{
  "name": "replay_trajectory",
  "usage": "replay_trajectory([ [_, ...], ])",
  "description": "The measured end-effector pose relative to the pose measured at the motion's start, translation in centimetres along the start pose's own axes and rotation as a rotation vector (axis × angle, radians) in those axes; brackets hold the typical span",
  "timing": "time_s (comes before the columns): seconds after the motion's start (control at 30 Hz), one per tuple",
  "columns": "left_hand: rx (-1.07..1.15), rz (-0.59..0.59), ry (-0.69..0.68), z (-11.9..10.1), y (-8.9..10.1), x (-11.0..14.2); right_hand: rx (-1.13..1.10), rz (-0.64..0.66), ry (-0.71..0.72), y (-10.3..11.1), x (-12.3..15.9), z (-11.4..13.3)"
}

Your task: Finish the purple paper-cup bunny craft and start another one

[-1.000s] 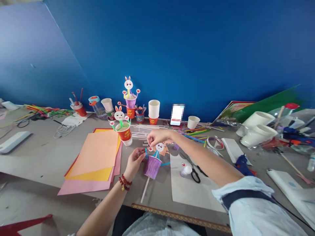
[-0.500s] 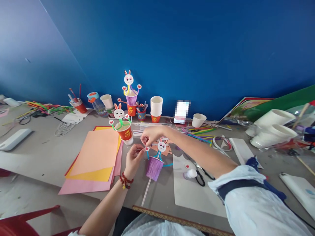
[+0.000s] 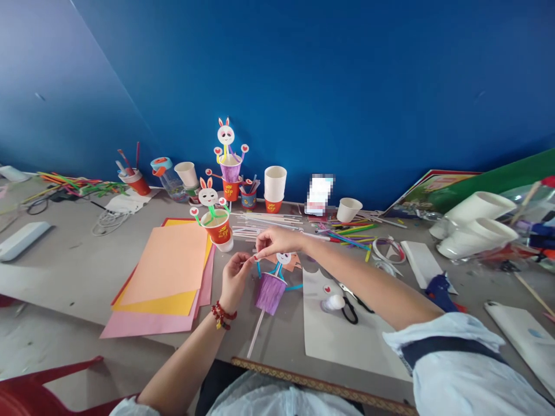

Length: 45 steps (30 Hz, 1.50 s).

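A purple-coloured paper cup (image 3: 271,293) lies tilted on the table, with blue strips coming out of its rim and a pale stick (image 3: 256,332) running from its base. A white paper rabbit face (image 3: 284,258) tops it, partly covered by my right hand (image 3: 276,242). Between the fingertips of both hands is a small round paper piece with a red mark (image 3: 256,259), at the end of the left blue strip (image 3: 259,269). My left hand (image 3: 236,278) pinches it from the left, my right hand from above. The fingers hide most of the piece.
Coloured paper sheets (image 3: 167,263) lie to the left. Rabbit cups, one with green arms (image 3: 218,231), stand behind. On white paper (image 3: 338,341) at right are a small bottle (image 3: 333,303), scissors (image 3: 350,312) and a red-marked disc (image 3: 327,289). A blue glue gun (image 3: 439,290) is farther right.
My right hand has lowered over the top of the rabbit face, and its fingers now close on the round paper piece. My left hand keeps its pinch there. The view has shifted slightly.
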<state>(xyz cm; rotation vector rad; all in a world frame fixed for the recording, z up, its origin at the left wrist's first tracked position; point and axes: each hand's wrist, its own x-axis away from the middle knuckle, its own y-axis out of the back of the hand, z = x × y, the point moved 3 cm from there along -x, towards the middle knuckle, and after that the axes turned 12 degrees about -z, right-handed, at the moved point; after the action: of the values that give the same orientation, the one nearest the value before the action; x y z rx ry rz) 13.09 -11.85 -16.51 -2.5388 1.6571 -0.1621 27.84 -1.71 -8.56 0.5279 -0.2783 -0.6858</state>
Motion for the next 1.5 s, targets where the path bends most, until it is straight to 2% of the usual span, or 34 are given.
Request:
replay_trajectory([
  [0.23, -0.01, -0.005, 0.027, 0.4, -0.4, 0.1, -0.071, -0.07, -0.053, -0.5, 0.1, -1.0],
  [0.47, -0.078, 0.029, -0.005, 0.4, -0.2, 0.1, -0.17, -0.021, -0.084, -0.3, -0.3, -2.2],
  [0.93, -0.194, 0.106, -0.005, 1.1, -0.5, 0.4, -0.247, 0.174, -0.152, -0.4, -1.7, -3.3],
  [1.13, -0.192, 0.112, 0.01, 1.4, -0.4, 0.4, -0.258, 0.19, -0.139, -0.7, -2.1, -3.7],
  [1.5, -0.164, 0.095, 0.013, 0.6, -0.7, 0.6, -0.246, 0.144, -0.136, -1.0, -1.9, -3.5],
])
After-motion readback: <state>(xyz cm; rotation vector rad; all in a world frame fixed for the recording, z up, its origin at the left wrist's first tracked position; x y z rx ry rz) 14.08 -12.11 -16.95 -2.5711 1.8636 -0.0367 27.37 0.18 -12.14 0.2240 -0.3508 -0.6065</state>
